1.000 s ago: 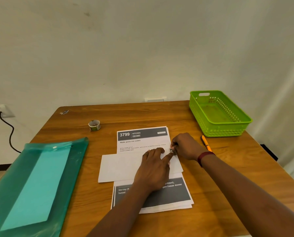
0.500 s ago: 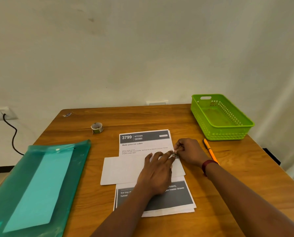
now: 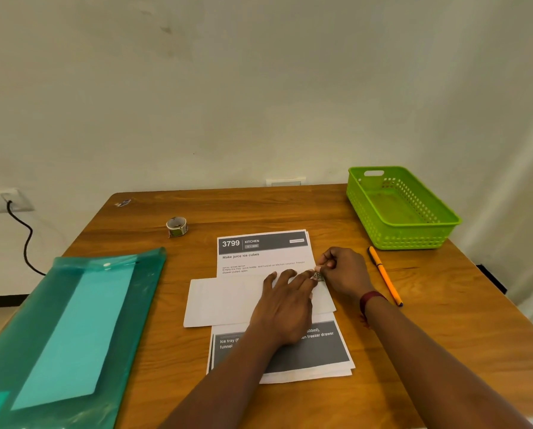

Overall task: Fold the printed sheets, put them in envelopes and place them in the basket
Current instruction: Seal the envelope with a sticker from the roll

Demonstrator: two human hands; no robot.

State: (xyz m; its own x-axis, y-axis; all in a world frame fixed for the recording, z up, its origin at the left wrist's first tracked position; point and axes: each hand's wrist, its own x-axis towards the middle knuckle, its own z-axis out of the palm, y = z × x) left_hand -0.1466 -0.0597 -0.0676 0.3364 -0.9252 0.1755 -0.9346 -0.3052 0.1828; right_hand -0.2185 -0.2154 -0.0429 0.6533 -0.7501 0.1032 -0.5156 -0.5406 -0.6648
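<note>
- Table [image 3: 444,320] of brown wood carries the whole mailing job, seen from the worker's head camera
- Teal plastic folder [image 3: 73,320] lies along its left side, a paler sheet showing through
- Green basket [image 3: 404,241] stands at the far right corner with nothing visible inside, well apart from the paperwork
- Printed sheets [image 3: 259,258] sit stacked and unfolded at centre, headed "3799 KITCHEN"
- White envelope [image 3: 221,301] lies crosswise on top of that stack, so no envelope has reached the basket yet
- Left hand [image 3: 285,308] presses flat on the envelope, fingers straight and slightly spread
- Right hand [image 3: 344,272], fingers curled together, pinches a small sticker at the envelope's far right edge
- Orange pen [image 3: 385,278] lies just beside the right wrist
- Sticker roll [image 3: 176,226] stands beyond the sheets, to their left and apart from them
- Sticker [image 3: 317,276], apparently the seal, could land crooked or overlap the edge and catch the top sheet, since the envelope rests directly on the stack; the envelope may also slide if the flat hand eases its pressure
</note>
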